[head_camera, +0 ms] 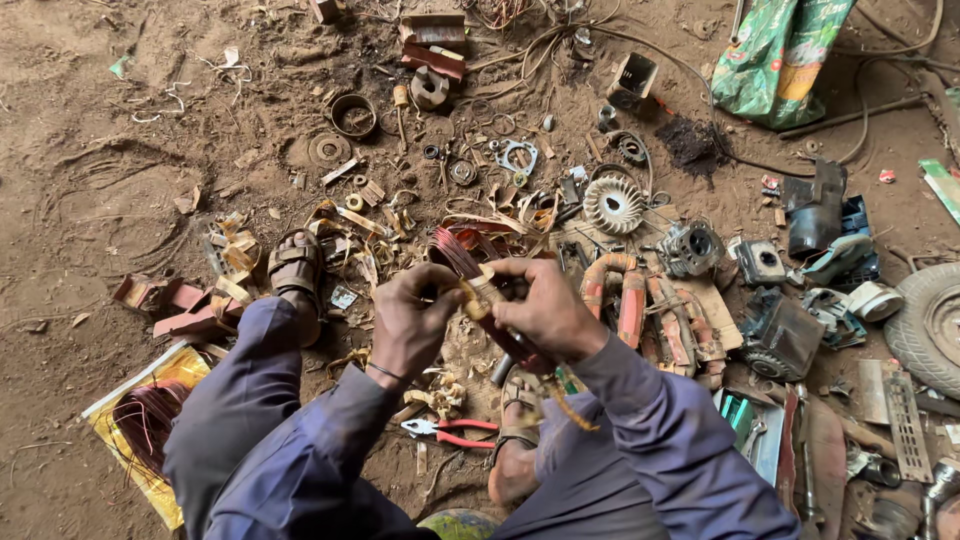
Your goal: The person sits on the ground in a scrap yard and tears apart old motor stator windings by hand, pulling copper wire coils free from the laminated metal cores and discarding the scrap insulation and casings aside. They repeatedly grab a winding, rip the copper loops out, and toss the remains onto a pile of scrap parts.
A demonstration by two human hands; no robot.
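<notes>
Both hands are up close under the camera, w/ the left hand (410, 318) and right hand (545, 308) closed together on a dark red coil of enamelled copper wire (462, 258), held above the dirt between the knees. Left fingers pinch a tan strip of insulating paper or tape (478, 293) at the coil's side; right hand clamps the bundle from the other side, probably to keep the turns from springing apart. Just below lie red-handled pliers (450, 431), near the right sandalled foot (512, 440). Further out: pale paper offcuts (232, 262) by the left foot, a white finned flywheel (613, 204), an orange curved housing (620, 295), a metal ring (353, 115), a green plastic bag (775, 60) & a tyre (930, 325) at far right. Nothing blocks the hands.
</notes>
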